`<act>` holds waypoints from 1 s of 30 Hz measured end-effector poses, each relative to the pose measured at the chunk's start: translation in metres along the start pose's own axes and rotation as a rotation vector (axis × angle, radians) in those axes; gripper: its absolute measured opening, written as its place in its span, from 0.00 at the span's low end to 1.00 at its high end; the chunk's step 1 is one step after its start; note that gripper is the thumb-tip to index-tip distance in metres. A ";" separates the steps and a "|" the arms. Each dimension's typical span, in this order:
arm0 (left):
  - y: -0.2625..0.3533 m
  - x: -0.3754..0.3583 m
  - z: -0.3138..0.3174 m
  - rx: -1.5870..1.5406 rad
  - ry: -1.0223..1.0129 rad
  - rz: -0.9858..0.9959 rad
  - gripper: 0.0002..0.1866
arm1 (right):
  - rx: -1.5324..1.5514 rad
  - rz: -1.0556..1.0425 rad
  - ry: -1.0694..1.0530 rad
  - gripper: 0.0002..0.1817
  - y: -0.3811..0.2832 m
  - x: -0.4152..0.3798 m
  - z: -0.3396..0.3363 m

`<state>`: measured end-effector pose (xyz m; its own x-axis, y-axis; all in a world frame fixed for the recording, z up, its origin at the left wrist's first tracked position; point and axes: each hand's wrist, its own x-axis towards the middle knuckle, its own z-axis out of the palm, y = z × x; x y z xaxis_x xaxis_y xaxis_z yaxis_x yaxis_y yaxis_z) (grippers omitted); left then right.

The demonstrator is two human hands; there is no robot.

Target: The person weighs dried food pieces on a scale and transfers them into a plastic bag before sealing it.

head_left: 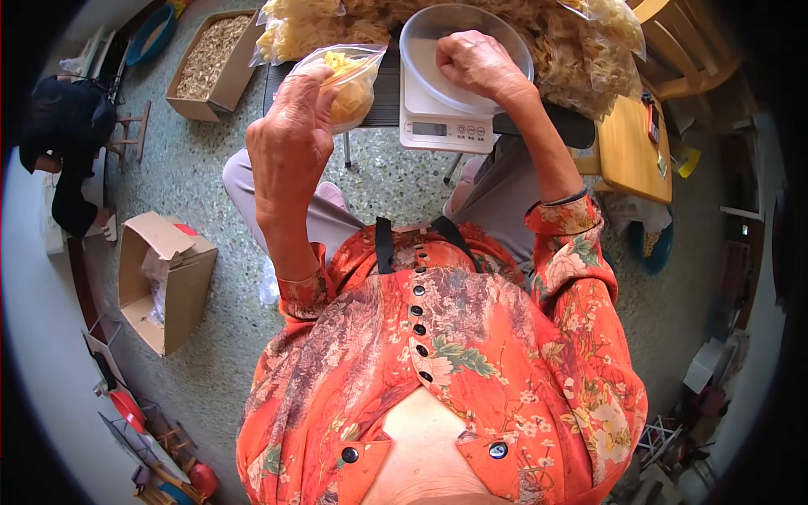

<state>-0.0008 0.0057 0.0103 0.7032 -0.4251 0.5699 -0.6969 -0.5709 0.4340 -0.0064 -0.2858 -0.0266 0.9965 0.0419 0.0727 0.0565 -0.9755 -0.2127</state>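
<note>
1. The plastic bag, holding yellow pieces, is raised at the near left edge of the dark table.
2. The left hand grips that bag by its upper left side, fingers closed on the plastic.
3. Just right of it, the clear bowl sits on the white scale.
4. The right hand reaches into the bowl, fingers curled in; whether they hold anything I cannot tell.
5. Filled bags are heaped along the far side and right of the bowl.
6. Farther left on the floor stands a cardboard box of brown pieces; nearer is an open carton.
7. At far left, a person in dark clothing bends forward.
</note>
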 end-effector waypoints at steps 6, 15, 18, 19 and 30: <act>0.001 0.001 0.003 0.020 0.062 0.081 0.11 | 0.070 -0.150 0.232 0.06 0.009 -0.005 -0.006; -0.008 0.001 0.014 -0.011 0.125 0.168 0.06 | 0.666 -0.323 0.339 0.11 -0.067 -0.017 -0.079; -0.005 -0.001 0.011 0.000 0.081 0.108 0.08 | 0.708 -0.594 0.491 0.08 -0.095 0.001 -0.051; -0.003 -0.002 0.009 0.002 0.052 0.063 0.11 | 0.665 -0.582 0.346 0.10 -0.098 -0.001 -0.052; -0.017 0.013 -0.021 -0.004 -0.128 0.189 0.06 | 0.343 -0.498 0.164 0.06 -0.092 0.010 -0.034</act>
<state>0.0177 0.0246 0.0249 0.5716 -0.6101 0.5486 -0.8186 -0.4697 0.3305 -0.0033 -0.2024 0.0267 0.8244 0.4135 0.3864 0.5556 -0.7211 -0.4138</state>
